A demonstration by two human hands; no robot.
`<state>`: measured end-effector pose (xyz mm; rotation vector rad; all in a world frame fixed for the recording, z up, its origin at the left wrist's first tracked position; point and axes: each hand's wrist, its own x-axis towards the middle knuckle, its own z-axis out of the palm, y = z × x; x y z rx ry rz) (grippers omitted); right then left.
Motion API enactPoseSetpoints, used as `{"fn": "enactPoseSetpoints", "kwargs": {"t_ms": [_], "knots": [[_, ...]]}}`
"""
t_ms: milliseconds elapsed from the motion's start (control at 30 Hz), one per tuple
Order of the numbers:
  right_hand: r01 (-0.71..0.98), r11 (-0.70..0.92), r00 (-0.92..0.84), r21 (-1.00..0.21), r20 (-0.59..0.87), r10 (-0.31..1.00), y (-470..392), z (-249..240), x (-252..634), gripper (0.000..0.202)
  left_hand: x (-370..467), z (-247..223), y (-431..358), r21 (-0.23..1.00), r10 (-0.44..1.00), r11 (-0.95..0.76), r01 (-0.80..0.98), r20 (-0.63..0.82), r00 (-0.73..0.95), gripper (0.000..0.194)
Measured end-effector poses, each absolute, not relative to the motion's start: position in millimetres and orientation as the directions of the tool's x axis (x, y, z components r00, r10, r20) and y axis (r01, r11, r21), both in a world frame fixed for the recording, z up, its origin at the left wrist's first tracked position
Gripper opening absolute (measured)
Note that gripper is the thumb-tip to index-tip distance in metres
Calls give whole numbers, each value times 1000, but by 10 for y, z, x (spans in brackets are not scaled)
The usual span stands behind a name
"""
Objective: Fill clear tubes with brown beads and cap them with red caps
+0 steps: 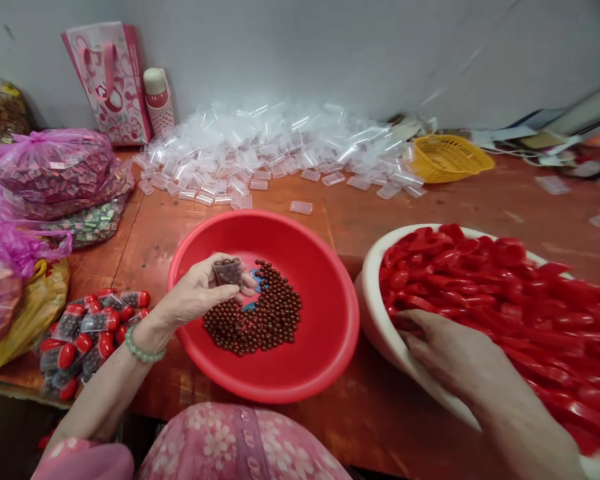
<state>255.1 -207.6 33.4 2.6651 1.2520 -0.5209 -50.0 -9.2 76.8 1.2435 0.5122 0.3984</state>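
Note:
Above the red basin [325, 360], my left hand [203, 290] grips a small clear plastic container [229, 273] filled with dark brown balls. Loose brown balls [275, 320] of the same kind cover part of the basin floor, around a blue printed mark. My right hand [440, 347] reaches over the near left rim of a white tub [373, 293] heaped with glossy red plastic caps [460, 280]. Its fingers are curled together among the caps, and their tips are partly hidden, so what they pinch does not show clearly.
Filled containers with red caps [90, 327] lie piled at left, near tied pink bags [55, 167]. Many clear containers [280, 147] are heaped along the wall. A yellow basket [450, 160], a bottle [157, 100] and a paper bag [110, 83] stand at the back.

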Motion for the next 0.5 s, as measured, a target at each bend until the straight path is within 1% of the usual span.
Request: {"fn": "enactPoseSetpoints", "kwargs": {"t_ms": [100, 167, 233, 300, 433, 500], "knots": [[777, -627, 572, -66, -344, 745, -2093, 318, 2589, 28, -520, 779, -113, 965, 529, 264, -12, -134, 838, 25], [800, -598, 547, -44, -354, 758, -2106, 296, 2616, 26, -529, 810, -132, 963, 526, 268, -10, -137, 839, 26], [815, -579, 537, 10, -387, 750, -2104, 293, 2625, 21, -532, 839, -151, 957, 502, 292, 6, -158, 850, 28], [821, -570, 530, 32, -414, 740, -2085, 311, 2613, 18, -533, 844, -166, 950, 476, 311, 15, -169, 863, 29], [811, -586, 523, 5, -458, 719, -2044, 357, 2592, 21, -536, 778, -172, 940, 454, 341, -25, -141, 880, 31], [816, -578, 511, -22, -442, 737, -2050, 346, 2616, 20, -539, 744, -169, 934, 446, 354, -47, -124, 887, 34]]}}
